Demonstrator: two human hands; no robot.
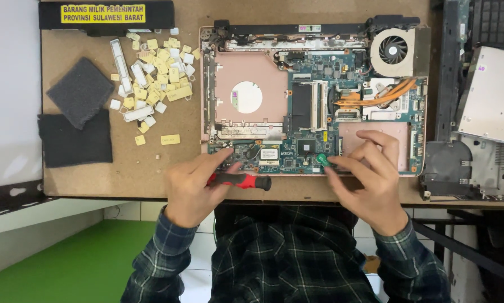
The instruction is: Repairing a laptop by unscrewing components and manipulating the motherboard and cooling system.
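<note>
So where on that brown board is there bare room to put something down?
Free: the strip of board between the key pile and the opened laptop, and the front edge below the dark pads. Crowded: the laptop itself and the parts on the right.

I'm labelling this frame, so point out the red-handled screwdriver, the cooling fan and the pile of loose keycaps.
red-handled screwdriver (242, 180): head view, on the red grip beside the left hand.
cooling fan (393, 51): head view, on the fan hub.
pile of loose keycaps (157, 73): head view, on the middle of the heap.
</note>
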